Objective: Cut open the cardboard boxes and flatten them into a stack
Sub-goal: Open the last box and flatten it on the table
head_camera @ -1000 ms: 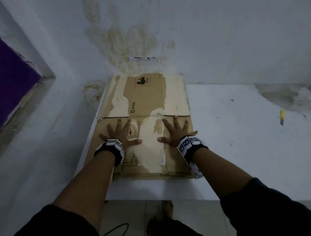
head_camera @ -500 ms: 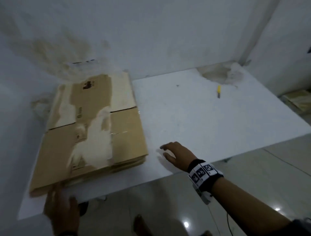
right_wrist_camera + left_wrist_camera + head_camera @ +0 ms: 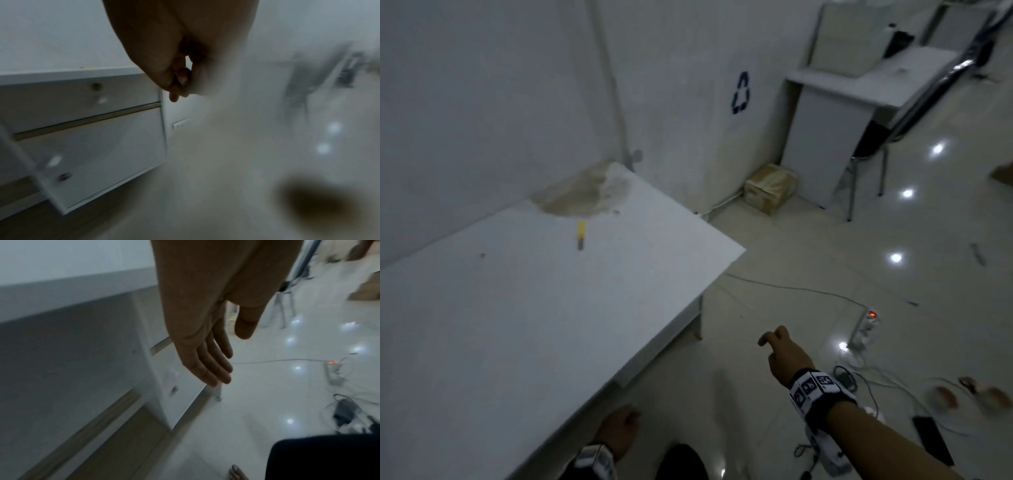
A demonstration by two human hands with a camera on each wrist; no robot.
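A cardboard box [image 3: 770, 187] stands on the floor in the far corner, beside a white cabinet. The yellow-handled cutter [image 3: 581, 234] lies on the white table [image 3: 517, 325], near its far end. My left hand [image 3: 619, 431] hangs below the table's front edge; in the left wrist view its fingers [image 3: 213, 366] are straight and hold nothing. My right hand [image 3: 780, 349] is out over the floor to the right of the table, fingers [image 3: 179, 84] loosely curled and empty. The flattened stack is out of view.
A white desk [image 3: 859, 82] and a chair [image 3: 869, 150] stand at the back right. A power strip [image 3: 864, 329], cables and a dark flat device [image 3: 931, 442] lie on the tiled floor to the right. My leg [image 3: 681, 462] is at the bottom edge.
My view has swung right, away from the flattened stack. Both hands have left the cardboard and the table and now hang free over the floor.
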